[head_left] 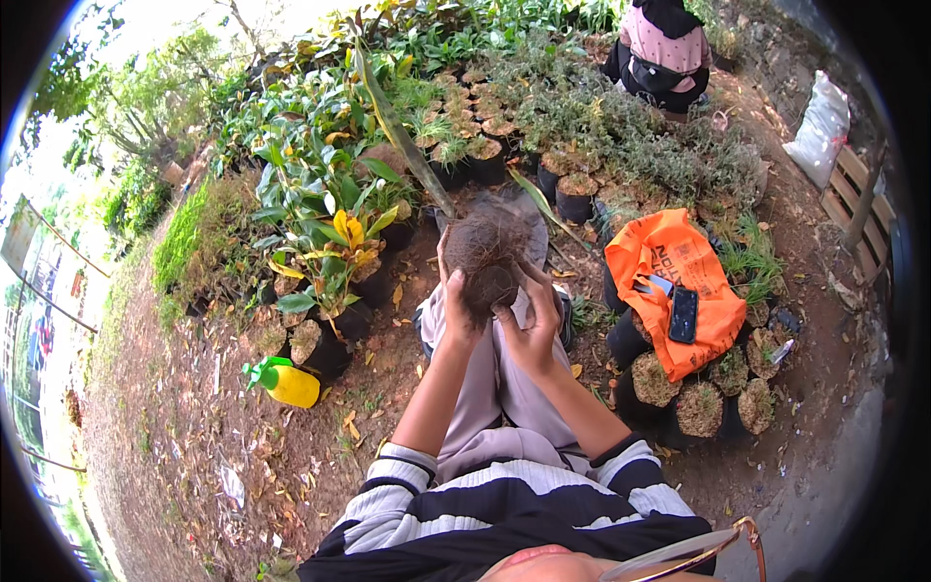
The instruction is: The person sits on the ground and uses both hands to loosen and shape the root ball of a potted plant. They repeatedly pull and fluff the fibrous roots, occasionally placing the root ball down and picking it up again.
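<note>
Between both hands I hold a brown, fibrous root ball [484,251] above my lap. A long, upright leaf [404,131], green with yellow edges like a snake plant's, rises from it and leans away to the left. My left hand [458,302] supports the left side of the root ball, thumb towards me. Against its lower right side rest the fingers and thumb of my right hand [537,316]. Behind the roots lies a dark grey sheet or bag [534,222], partly hidden. A loose, long leaf [542,204] lies just right of it.
Potted leafy plants [342,225] crowd the left front. A yellow spray bottle [291,385] with a green head lies on the soil. On pots at right sits an orange bag [673,284] with a phone [683,315] on it. Another person [662,54] sits farther back, near a white sack [818,131].
</note>
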Demonstrator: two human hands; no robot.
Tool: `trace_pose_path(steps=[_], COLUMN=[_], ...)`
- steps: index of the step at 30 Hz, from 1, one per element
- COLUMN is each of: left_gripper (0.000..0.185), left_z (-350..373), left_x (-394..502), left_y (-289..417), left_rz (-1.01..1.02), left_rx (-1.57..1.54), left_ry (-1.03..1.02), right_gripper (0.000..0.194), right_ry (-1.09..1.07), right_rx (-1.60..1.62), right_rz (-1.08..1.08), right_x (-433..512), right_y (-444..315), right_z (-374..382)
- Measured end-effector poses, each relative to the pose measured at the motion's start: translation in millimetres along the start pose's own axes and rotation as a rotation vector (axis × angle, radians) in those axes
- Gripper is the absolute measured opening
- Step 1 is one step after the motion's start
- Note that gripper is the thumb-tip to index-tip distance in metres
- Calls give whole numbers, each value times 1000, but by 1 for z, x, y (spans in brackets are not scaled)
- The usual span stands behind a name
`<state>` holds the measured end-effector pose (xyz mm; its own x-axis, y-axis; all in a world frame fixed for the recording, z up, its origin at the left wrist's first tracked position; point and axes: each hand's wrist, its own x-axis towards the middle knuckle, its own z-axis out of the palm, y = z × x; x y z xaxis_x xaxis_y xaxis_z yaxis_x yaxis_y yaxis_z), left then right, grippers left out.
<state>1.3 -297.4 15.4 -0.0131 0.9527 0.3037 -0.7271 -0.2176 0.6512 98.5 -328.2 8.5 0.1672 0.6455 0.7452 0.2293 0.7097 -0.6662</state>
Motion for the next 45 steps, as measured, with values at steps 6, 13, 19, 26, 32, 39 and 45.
trace_pose_path(steps=[6, 13, 19, 26, 32, 39, 45], left_gripper=[57, 47, 49, 50, 40, 33, 35], left_z=[-20, -16, -14, -13, -16, -19, -16], left_x=[-2, 4, -4, -5, -4, -5, -6], left_y=[-15, -1, 5, -6, -8, -13, 1], left_rz=[-309, -344, -365, -159, -186, -321, -245], left_rx=[-101, -207, -241, -41, -42, -180, -16], left_ry=[112, 267, 219, 196, 221, 285, 234], right_gripper=[43, 41, 35, 26, 21, 22, 42], right_ry=[-115, -344, -406, -223, -224, -262, -349], right_rx=[-285, -456, -587, -526, -524, -506, -301], right_rz=[-112, -306, -519, -613, -584, -541, -287], right_x=[-3, 5, 2, 6, 3, 4, 10], right_y=[10, 5, 25, 38, 37, 35, 6], right_z=[-9, -24, -23, -18, -18, -19, -25])
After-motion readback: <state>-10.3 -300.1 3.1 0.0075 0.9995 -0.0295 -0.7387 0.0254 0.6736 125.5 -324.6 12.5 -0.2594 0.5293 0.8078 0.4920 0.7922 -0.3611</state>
